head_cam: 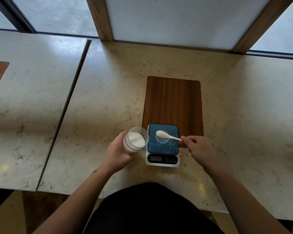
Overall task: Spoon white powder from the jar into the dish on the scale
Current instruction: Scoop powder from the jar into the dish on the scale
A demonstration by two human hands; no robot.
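Observation:
A clear jar [136,140] holding white powder is tilted toward the scale, gripped from the left by my left hand [119,150]. My right hand [197,146] pinches the handle end of a white spoon [167,135]. The spoon's bowl carries white powder and hovers over a small clear dish [162,139] on the scale. The white digital scale [162,159] has a dark glossy platform and a display at its front edge. Some white specks lie scattered on the platform.
The scale stands on a marble counter [98,105], partly over a dark wooden inset board [173,102]. A seam separates a second counter slab [32,92] on the left. A white panel with wooden frame [174,19] rises behind.

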